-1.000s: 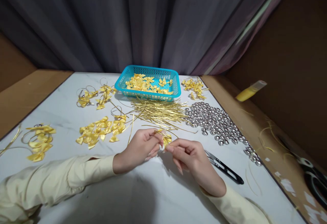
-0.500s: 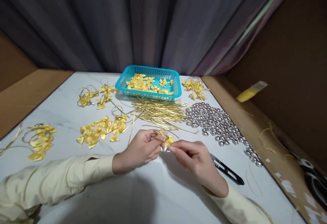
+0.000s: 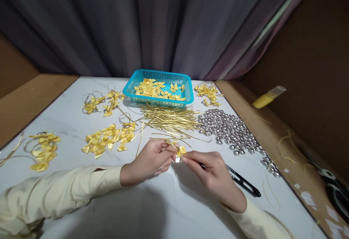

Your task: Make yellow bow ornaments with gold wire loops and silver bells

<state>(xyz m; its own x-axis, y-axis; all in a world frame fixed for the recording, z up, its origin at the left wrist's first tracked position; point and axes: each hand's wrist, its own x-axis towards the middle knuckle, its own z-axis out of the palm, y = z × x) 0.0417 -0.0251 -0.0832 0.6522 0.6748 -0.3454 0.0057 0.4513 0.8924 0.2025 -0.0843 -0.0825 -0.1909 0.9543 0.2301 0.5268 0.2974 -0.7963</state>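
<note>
Over the middle of the white table, my left hand (image 3: 154, 158) is closed in a pinch on a short gold cord (image 3: 169, 143). My right hand (image 3: 215, 173) meets it from the right, thumb and forefinger gripping the edge of a small yellow ribbon bow (image 3: 181, 151). The bow lies between the two sets of fingertips, against the cord; how they are joined is hidden by my fingers. Beyond my hands lies a pile of gold cords (image 3: 170, 119). A black-handled cutter (image 3: 244, 182) rests partly behind my right hand.
A turquoise basket (image 3: 158, 102) of yellow bows stands at the back. Silver bells or beads (image 3: 229, 128) spread to the right. Loose bows (image 3: 100, 139) and finished-looking looped bows (image 3: 45, 152) lie left. Black scissors (image 3: 336, 191) and a yellow-filled tube (image 3: 268, 97) sit at the right.
My right hand has shifted slightly right and down, its fingertips still on the bow. My left hand stays nearly in place, with the cord tilted a little differently.
</note>
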